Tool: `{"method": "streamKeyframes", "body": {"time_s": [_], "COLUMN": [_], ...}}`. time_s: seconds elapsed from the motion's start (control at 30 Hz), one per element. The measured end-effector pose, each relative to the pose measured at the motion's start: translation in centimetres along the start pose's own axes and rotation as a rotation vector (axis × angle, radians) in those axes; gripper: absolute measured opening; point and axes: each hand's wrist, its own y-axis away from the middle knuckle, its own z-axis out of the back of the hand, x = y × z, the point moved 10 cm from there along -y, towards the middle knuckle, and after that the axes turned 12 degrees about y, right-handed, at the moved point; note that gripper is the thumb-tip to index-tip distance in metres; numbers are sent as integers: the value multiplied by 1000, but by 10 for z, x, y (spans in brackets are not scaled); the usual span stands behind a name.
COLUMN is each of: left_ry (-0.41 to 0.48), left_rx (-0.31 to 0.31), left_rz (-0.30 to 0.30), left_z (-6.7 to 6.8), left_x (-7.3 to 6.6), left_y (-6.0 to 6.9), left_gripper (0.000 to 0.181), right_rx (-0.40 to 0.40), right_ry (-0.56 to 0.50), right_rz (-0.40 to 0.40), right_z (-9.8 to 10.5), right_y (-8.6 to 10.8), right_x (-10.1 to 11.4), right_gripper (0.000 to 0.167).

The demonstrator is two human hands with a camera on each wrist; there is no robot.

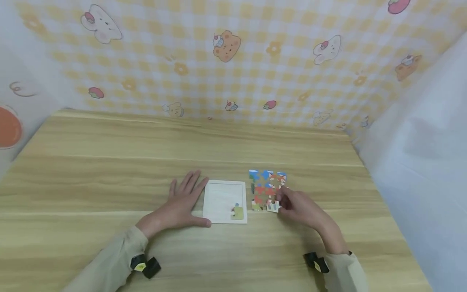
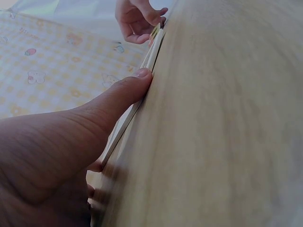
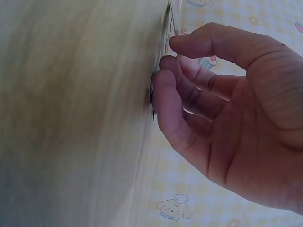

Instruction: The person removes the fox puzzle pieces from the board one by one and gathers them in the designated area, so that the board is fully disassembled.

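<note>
A white puzzle tray [image 1: 224,200] lies on the table with one green-toned puzzle piece [image 1: 238,212] in its lower right corner. My left hand [image 1: 180,205] is spread flat along the tray's left side. Its thumb [image 2: 135,85] touches the tray's near edge. Right of the tray, several loose jigsaw pieces [image 1: 259,189] with blue, red and fox-face patterns are laid out in rows. My right hand [image 1: 300,207] pinches a pale puzzle piece [image 1: 272,206] at the near right of that group. In the right wrist view, curled fingers [image 3: 170,99] hide most of the piece.
The wood-grain table [image 1: 146,142] carries the tray and pieces. A yellow checked cloth [image 1: 204,81] with cartoon prints hangs behind it, and a white sheet [image 1: 419,162] hangs on the right. Both wrists wear small black devices.
</note>
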Motion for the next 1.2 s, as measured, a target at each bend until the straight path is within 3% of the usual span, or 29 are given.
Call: {"method": "streamKeyframes", "body": {"time_s": [0.7,1.2], "left_ry": [4,1], "left_rx": [-2,6], "left_rz": [-11,-1], "left_z": [1,1], "left_x": [-1,2], "left_y": [2,2], "left_gripper": [113,115], "right_rx": [33,22], "right_ry": [31,96], "right_rz": [-19,-85], "right_z": [-2,0], "right_y": [-6,-6], "right_x": [2,1], "right_gripper": [23,24]}}
